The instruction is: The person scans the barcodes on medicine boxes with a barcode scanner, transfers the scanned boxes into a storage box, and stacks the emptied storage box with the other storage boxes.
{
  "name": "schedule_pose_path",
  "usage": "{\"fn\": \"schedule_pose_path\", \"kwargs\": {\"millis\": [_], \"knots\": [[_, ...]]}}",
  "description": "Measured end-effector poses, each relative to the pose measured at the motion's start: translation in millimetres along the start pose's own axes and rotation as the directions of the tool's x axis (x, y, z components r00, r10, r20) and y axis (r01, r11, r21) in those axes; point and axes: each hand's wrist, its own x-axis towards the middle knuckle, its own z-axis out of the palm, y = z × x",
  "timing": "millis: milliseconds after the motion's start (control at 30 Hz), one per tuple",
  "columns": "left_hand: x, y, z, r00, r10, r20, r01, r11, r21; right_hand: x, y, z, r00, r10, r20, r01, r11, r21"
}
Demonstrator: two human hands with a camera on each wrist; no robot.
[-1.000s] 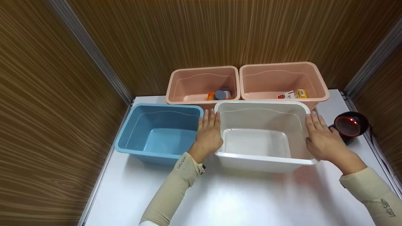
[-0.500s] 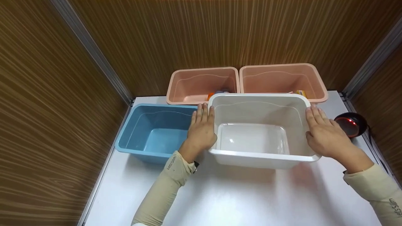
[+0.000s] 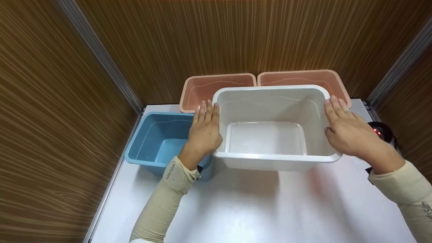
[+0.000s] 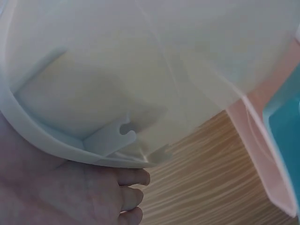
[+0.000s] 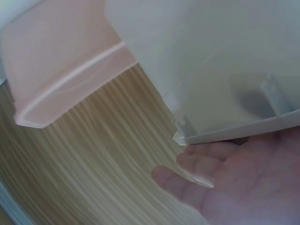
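Observation:
Between my two hands a white plastic bin (image 3: 266, 138) is held up off the table, its inside bare. My left hand (image 3: 205, 133) presses flat against the bin's left end, fingers straight and pointing away from me. On the opposite end my right hand (image 3: 352, 133) presses the same way, its fingers extended along the rim. The left wrist view shows the palm (image 4: 70, 192) against the outer rim, below a notched tab on the bin's wall. In the right wrist view the fingers (image 5: 201, 159) lie straight beside the rim.
A blue bin (image 3: 148, 148) stands on the white table (image 3: 236, 216) at left, partly behind my left arm. Two pink bins, a left one (image 3: 202, 89) and a right one (image 3: 337, 84), stand by the back wall. A black device with red lights (image 3: 381, 130) is at right.
Both hands have raised the white bin and shifted it slightly left. It now covers more of the pink bins, hiding the items in them, and a corner of the blue bin.

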Motion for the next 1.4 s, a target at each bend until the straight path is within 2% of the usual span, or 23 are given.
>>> {"fn": "schedule_pose_path", "kwargs": {"millis": [400,533,733,1067,1233,1400], "knots": [[-5.2,-25.9,-32.9,0.999,-0.039,-0.030,0.038,0.999,-0.019,24.2,-29,-32,0.998,-0.039,0.049,0.038,0.999,0.006],[-6.9,-30.7,-45.0,0.997,-0.045,-0.055,0.043,0.998,-0.041,26.6,-38,-46,0.998,-0.051,0.038,0.052,0.999,-0.014],[-8.3,-41.0,-66.2,0.994,-0.065,-0.085,0.062,0.998,-0.030,33.6,-50,-61,0.998,-0.059,0.023,0.059,0.998,-0.033],[-12.6,-71.2,-94.2,0.983,-0.109,-0.147,0.102,0.993,-0.053,56.6,-77,-65,0.998,-0.034,0.057,0.033,0.999,0.014],[-15.1,-93.7,-99.5,0.975,-0.143,-0.173,0.130,0.988,-0.086,72.3,-95,-61,0.997,-0.022,0.069,0.020,0.999,0.038],[-19.5,-116.3,-99.4,0.961,-0.193,-0.198,0.165,0.975,-0.148,88.0,-114,-54,0.997,-0.038,0.068,0.037,0.999,0.015]]}}
